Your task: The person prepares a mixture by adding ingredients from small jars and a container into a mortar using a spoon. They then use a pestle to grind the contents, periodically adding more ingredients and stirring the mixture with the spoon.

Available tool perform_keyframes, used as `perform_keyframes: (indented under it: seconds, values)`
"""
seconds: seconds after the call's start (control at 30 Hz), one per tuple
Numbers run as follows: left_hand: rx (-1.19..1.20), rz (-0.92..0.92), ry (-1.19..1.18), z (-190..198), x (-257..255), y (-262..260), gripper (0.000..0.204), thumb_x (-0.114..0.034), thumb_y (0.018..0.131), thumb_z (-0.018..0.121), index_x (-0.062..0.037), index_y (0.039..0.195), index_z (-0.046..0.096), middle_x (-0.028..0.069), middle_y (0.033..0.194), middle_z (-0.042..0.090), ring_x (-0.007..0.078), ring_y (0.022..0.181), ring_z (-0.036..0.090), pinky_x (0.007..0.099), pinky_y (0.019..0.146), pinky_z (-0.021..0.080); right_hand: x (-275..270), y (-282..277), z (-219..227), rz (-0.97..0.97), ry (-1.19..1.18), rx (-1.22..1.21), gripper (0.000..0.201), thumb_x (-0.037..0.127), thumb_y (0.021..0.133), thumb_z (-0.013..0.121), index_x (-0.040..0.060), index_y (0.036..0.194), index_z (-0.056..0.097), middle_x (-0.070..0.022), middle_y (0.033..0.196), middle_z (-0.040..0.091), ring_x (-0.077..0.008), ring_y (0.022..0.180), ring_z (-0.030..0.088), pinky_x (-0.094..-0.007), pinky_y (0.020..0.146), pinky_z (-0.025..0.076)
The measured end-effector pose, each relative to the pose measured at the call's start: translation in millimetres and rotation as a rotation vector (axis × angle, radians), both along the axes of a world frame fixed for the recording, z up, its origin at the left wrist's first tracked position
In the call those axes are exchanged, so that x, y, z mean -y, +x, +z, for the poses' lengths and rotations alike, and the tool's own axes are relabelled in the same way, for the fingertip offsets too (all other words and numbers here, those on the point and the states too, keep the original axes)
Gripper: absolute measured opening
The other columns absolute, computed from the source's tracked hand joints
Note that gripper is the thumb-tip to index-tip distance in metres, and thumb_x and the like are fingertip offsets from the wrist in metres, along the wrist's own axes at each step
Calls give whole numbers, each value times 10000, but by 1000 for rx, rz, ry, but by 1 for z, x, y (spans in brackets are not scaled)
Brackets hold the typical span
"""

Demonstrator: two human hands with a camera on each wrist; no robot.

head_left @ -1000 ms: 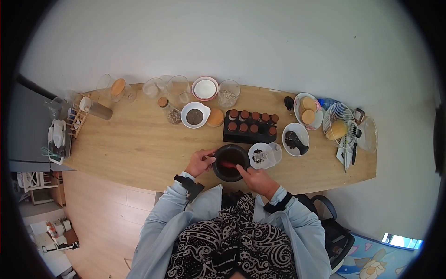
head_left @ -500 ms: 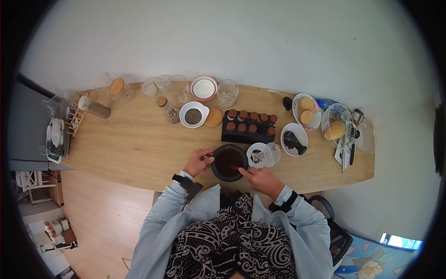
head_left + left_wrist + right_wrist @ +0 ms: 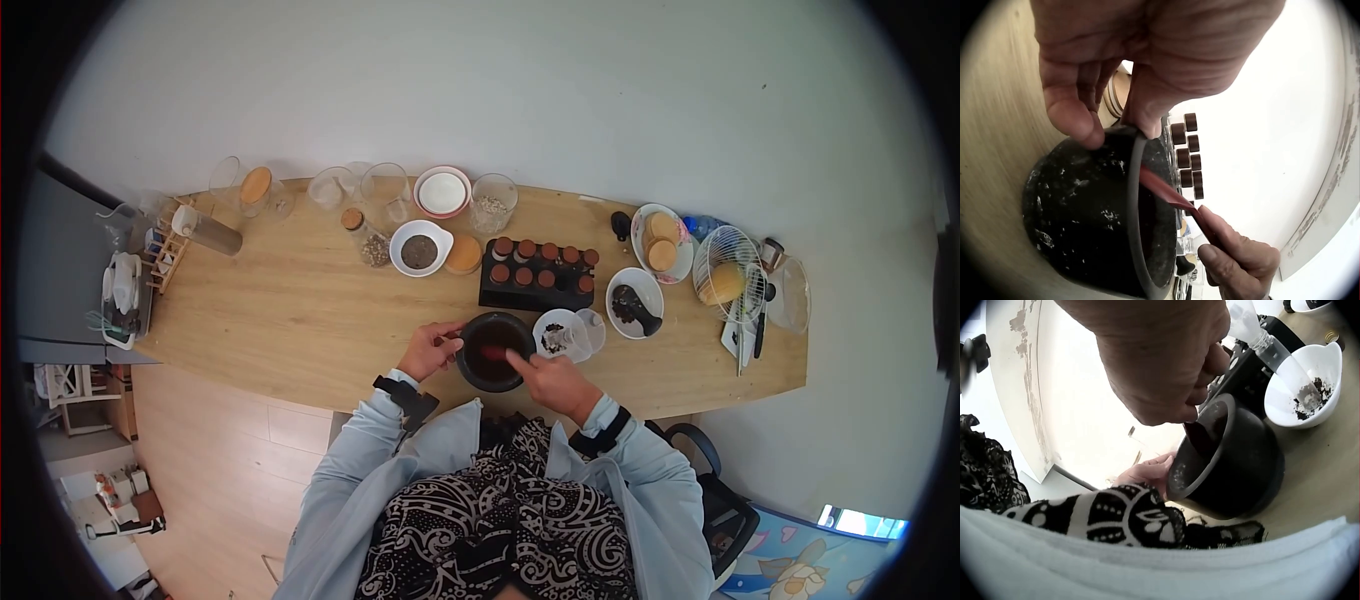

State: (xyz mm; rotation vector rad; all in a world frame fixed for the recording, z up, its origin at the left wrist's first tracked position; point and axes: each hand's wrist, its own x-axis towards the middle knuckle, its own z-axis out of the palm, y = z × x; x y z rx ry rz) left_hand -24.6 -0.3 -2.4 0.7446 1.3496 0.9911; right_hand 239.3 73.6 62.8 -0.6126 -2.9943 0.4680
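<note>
My left hand [image 3: 432, 350] grips the rim of a black mortar [image 3: 1085, 212] from the left, thumb and fingers on either side of the wall. White scuffs mark the mortar's outer side. From the right, my right hand [image 3: 557, 383] pinches the handle of a slim red spatula-like utensil [image 3: 1163, 190], whose far end dips inside the mortar. Brownish contents show inside in the head view. Just right of the mortar stands a small white bowl [image 3: 1275, 403] with dark bits and a clear plastic funnel-like piece [image 3: 1282, 365] lying in it.
Behind the mortar is a black rack [image 3: 535, 290] of brown-capped jars. A white bowl [image 3: 652, 290] with a black pestle [image 3: 648, 318] stands to the right. Further back are a spouted bowl [image 3: 440, 243] of dark powder, glass jars and a wire basket [image 3: 728, 240]. The table's front edge is close.
My right hand has shifted slightly, moving the red utensil about inside the mortar; its end dipped toward the near right, then came back leftward. My left hand stays on the rim.
</note>
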Motion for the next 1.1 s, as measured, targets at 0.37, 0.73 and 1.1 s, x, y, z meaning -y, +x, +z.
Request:
perform_keyframes:
  seconds: [0.37, 0.73, 1.1]
  values:
    - [-32, -26, -14, -1, 0, -1, 385, -68, 870, 631, -34, 1252, 596, 41, 878, 625, 92, 624, 561, 231, 486, 474, -5, -2, 28, 45, 17, 100, 575, 110, 742, 578, 26, 1308, 512, -119, 777, 584, -272, 595, 609, -378, 535, 483]
    - [0, 12, 19, -4, 0, 3, 383, -72, 873, 627, -32, 1253, 594, 36, 824, 625, 88, 612, 558, 235, 486, 478, -14, -7, 51, 4, 70, 105, 516, 93, 769, 547, -5, 1274, 522, -141, 758, 609, -280, 611, 619, -398, 540, 484]
    - [1, 8, 5, 0, 2, 1, 384, -65, 867, 632, -30, 1248, 598, 42, 883, 631, 92, 620, 558, 238, 485, 478, -12, 3, 46, -46, -80, 295, 495, 65, 773, 535, 19, 1266, 529, -141, 750, 626, -305, 624, 621, -419, 554, 485]
